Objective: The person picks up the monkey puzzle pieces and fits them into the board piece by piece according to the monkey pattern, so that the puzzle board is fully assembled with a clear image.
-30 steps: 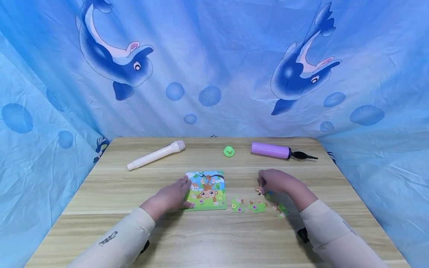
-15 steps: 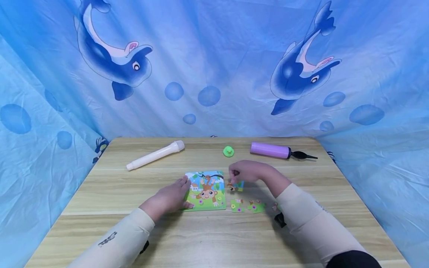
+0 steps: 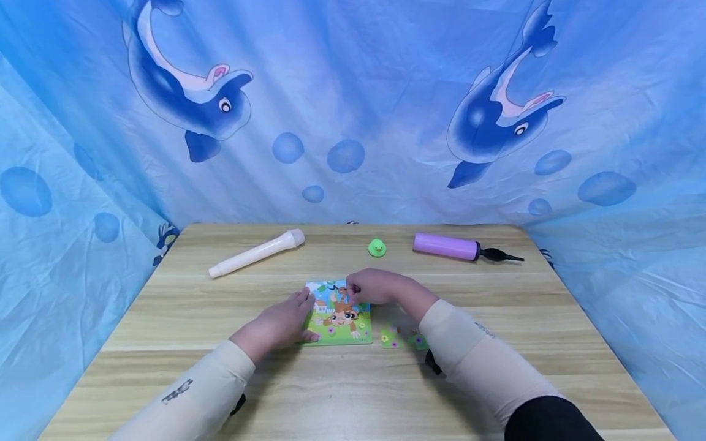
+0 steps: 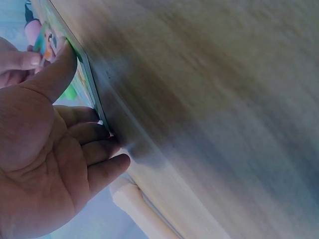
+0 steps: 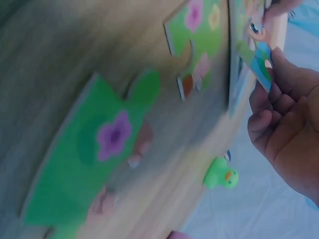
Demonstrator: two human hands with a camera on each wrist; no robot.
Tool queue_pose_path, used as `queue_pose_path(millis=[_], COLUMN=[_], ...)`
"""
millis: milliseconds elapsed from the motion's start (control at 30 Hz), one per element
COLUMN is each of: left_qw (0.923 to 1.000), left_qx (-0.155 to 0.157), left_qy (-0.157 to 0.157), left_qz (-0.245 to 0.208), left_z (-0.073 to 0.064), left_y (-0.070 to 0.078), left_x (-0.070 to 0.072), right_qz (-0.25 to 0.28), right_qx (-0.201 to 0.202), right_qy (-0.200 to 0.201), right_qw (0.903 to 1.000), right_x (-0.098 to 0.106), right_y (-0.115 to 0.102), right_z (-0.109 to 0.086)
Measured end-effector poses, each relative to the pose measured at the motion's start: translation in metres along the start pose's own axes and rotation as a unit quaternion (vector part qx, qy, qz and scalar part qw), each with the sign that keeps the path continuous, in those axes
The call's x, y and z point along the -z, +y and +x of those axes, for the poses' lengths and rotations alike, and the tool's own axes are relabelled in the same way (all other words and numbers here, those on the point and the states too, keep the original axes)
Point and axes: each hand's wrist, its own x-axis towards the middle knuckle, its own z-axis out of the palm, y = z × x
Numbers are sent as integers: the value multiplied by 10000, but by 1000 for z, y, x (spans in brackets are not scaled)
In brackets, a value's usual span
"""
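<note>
A square monkey jigsaw board point(image 3: 333, 334) lies at mid-table in the head view. My left hand point(image 3: 278, 321) rests along its left edge, the thumb point(image 4: 62, 69) on the rim and the fingers reaching past the side. Over the board's upper right is my right hand point(image 3: 377, 286), pinching a jigsaw piece point(image 5: 260, 62) with blue, green and part of the monkey's face; the piece looks tilted above the board. Loose green flowered pieces point(image 3: 389, 338) lie right of the board, partly covered by my right forearm.
Along the back of the table stand a white stick-like tube point(image 3: 256, 254), a green toy duck point(image 3: 377, 248) and a purple hand pump point(image 3: 447, 246) with a black nozzle. A blue dolphin-print curtain point(image 3: 386, 202) surrounds the wooden table.
My right hand has picked a jigsaw piece from the loose ones at right and carried it left over the board. The left hand has stayed at the board's edge.
</note>
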Motion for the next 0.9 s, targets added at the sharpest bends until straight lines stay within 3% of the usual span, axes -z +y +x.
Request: queue_pose_path(millis=[167, 333, 567, 900], left_qw=[10000, 10000, 9999, 10000], left_qx=[-30, -46, -15, -22], left_qy=[18, 6, -28, -37], left_qz=[81, 82, 106, 62], left_z=[0, 1, 1, 1], left_y=[0, 1, 0, 0], left_x=[0, 0, 0, -1], right_qz=[-446, -982, -1630, -1973], right_qx=[127, 118, 205, 113], right_qy=[378, 589, 591, 733], right_qw=[9982, 9933, 9846, 9775], right_x=[-9, -13, -21, -32], right_y=[-3, -7, -11, -14], right_z=[10, 7, -2, -6])
